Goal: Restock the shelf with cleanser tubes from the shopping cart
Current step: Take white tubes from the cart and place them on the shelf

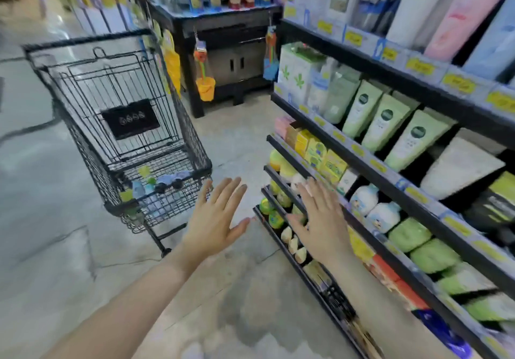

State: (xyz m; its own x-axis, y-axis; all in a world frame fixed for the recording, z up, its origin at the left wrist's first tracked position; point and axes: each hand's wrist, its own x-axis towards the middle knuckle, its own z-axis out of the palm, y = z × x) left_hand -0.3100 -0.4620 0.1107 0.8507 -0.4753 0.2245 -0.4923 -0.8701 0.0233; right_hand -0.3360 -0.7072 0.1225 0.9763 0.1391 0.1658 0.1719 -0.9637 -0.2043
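Both hands sit at lower centre of frame, palms down, fingers spread apart, holding nothing. Left hand hovers over bare floor, just right of the cart's near corner. Right hand hovers in front of the lower shelf edges, not clearly touching them.

Shopping cart, upper left to centre: black wire mesh basket w/ thick dark rim, folding wire flap at the back carrying a black rectangular plate. At the basket bottom, near corner, lies a small pile of items: pale blue, green and dark-capped shapes, blurred; cannot confirm which are cleanser tubes.

Shelf unit, right side: black metal tiers running diagonally, edges fitted w/ yellow price tags. On the second tier from top stand three pale green cleanser tubes, smooth, flat-sided, wedge-shaped, each w/ a dark round logo. Next tier down holds yellow cardboard boxes and rounded white bottles; soft green packs lie further right.

Floor: grey concrete, mottled, w/ thin cracks. An orange plastic bucket hangs at upper centre.
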